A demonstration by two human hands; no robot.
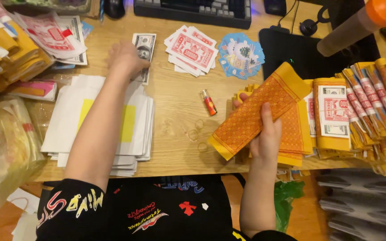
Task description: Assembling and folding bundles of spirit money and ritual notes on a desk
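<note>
Wood-grain surface [175,107] was cluttered. Left hand [126,58] lay flat, fingers released, on a banknote-style paper stack [144,49]. Right hand [266,138] fingers grasped a thin orange patterned paper sheet [260,111] beside banded bundles [333,111].

Setting: home desk used as a paper-goods packing station, per wooden desktop [175,111] with keyboard [193,10], mouse [114,7], black mouse pad [295,49], stacked paper notes [192,50] and banded yellow bundles [362,102].

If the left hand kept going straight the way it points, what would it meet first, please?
The left hand already rests on the banknote stack; beyond that, probably the keyboard, though depth is unclear.
</note>
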